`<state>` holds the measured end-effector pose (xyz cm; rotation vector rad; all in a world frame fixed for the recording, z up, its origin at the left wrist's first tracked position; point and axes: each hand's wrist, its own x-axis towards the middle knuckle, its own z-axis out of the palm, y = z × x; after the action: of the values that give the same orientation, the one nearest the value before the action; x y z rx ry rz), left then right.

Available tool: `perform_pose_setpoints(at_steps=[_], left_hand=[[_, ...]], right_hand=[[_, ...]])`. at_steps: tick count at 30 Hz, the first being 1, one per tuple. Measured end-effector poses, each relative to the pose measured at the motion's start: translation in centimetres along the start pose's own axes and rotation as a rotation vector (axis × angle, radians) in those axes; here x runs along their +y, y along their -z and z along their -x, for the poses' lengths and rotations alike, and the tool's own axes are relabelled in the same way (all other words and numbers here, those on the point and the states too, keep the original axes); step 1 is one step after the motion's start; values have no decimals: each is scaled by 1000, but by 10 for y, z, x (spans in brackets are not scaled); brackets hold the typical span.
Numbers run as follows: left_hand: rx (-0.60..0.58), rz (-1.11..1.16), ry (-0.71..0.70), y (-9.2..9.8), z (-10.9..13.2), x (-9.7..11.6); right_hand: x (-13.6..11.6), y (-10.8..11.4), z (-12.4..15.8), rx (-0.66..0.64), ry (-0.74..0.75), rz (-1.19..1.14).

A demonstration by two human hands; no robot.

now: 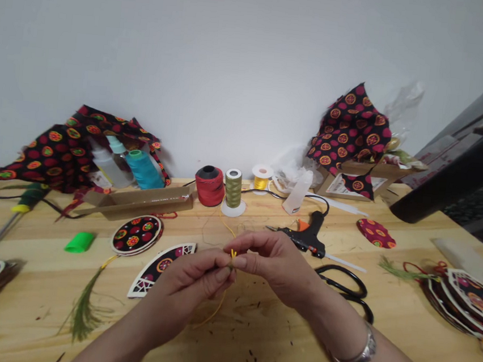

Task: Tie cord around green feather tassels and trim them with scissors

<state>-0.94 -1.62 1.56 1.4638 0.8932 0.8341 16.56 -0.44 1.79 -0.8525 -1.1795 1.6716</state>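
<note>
My left hand and my right hand meet above the middle of the table, fingertips pinched together on a thin yellow cord. Short ends of the cord poke up between the fingers, and a longer strand hangs below them. The exact spot where they pinch is partly hidden. Beside my left hand lies a fan-shaped piece with a white lattice frame and patterned fabric. Black-handled scissors lie next to my right wrist, partly covered by it.
Behind the hands stand a red thread cone, a green thread spool and a yellow cord spool. A black glue gun lies to the right. At left are a round ornament with a green tassel and a screwdriver.
</note>
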Motion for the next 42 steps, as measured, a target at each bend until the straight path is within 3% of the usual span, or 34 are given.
perform_pose_setpoints(at_steps=[9, 13, 16, 19, 24, 26, 28, 31, 33, 35, 38, 42], left_hand=[[-32, -71, 30, 0, 0, 1], [-54, -48, 40, 0, -1, 0], [-78, 24, 52, 1, -1, -5], [-91, 138, 86, 3, -3, -8], [-15, 368, 169, 1, -8, -7], [56, 408, 206, 0, -10, -9], [255, 337, 182, 1, -12, -10], [634, 70, -28, 3, -12, -8], [725, -19, -172, 2, -11, -4], [672, 31, -210, -1, -8, -1], [458, 177, -113, -9, -6, -1], [225, 276, 19, -11, -3, -11]], right_hand=[[-4, 4, -1, -20, -61, 22], [-3, 4, -2, 47, -39, 63], [-4, 3, -1, 71, -13, 46], [-7, 1, 0, 17, 4, -20], [-13, 5, 0, 71, 37, -41], [-14, 8, -1, 110, 53, -28], [-14, 12, -1, 152, 71, 1], [-13, 12, -1, 154, 92, 72], [-11, 8, 0, 142, 142, 178], [-9, 2, 3, 133, 249, 344], [-5, -7, 7, 119, 445, 584], [-2, -10, 8, 140, 515, 713]])
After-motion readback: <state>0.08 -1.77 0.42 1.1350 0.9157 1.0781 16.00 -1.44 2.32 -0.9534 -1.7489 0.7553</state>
